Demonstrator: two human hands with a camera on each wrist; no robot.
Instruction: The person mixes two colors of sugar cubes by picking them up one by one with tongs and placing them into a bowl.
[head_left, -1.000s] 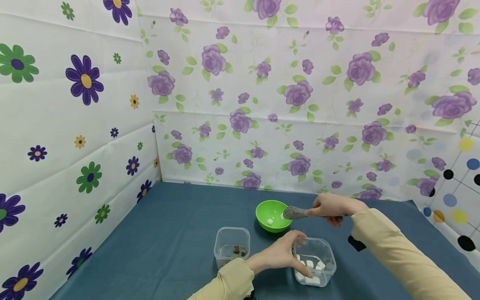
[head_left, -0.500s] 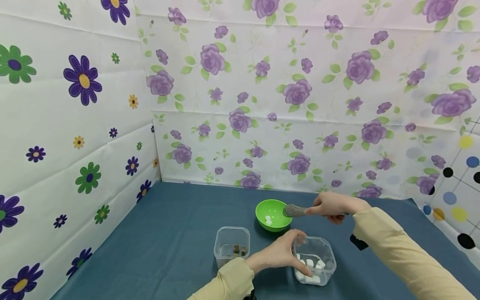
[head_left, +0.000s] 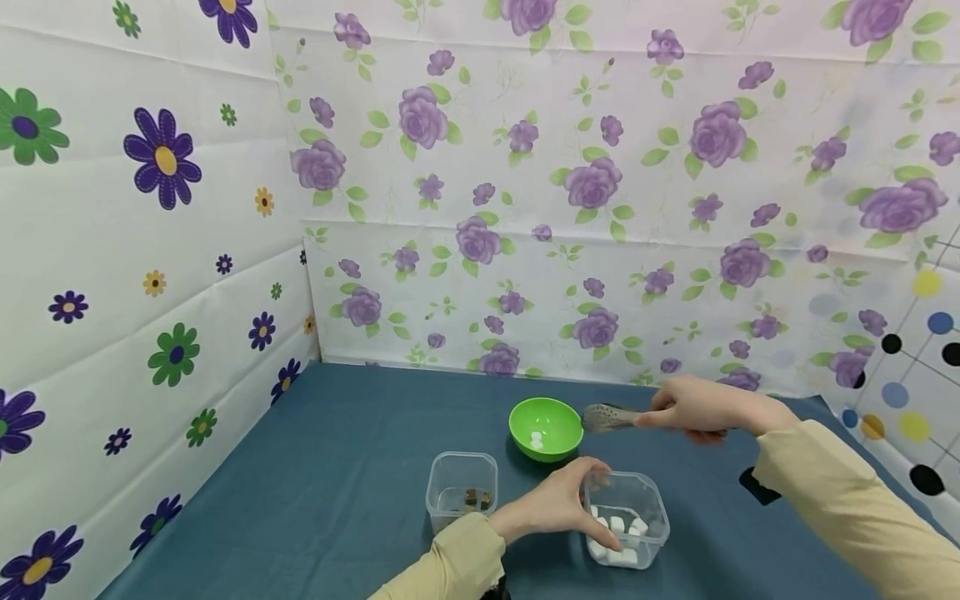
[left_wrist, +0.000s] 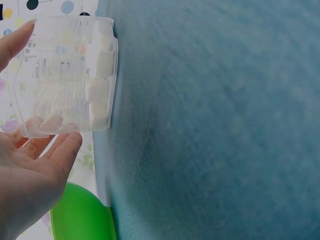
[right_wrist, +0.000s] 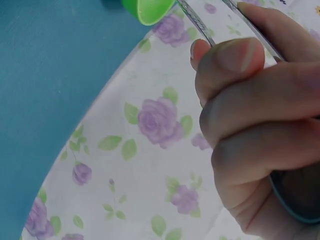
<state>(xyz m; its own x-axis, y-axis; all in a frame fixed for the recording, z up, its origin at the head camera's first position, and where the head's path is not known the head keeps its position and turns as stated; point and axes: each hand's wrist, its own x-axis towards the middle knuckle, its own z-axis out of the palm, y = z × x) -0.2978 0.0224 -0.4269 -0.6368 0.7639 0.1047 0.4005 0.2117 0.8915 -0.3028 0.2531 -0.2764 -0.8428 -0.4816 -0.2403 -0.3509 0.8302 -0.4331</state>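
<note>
R hand (head_left: 693,407) gripped tongs (head_left: 609,417) beside green bowl (head_left: 546,427), jaws empty.
L hand (head_left: 558,505) clasped cube tub (head_left: 628,520) on surface; drop-off looked done, next grab needs tongs over tub.

On the blue surface (head_left: 360,467), the left hand (head_left: 558,504) grips a clear tub (head_left: 630,521) of white cubes, while the right hand (head_left: 693,407) holds metal tongs (head_left: 607,417) at the green bowl's (head_left: 545,428) three o'clock.
</note>
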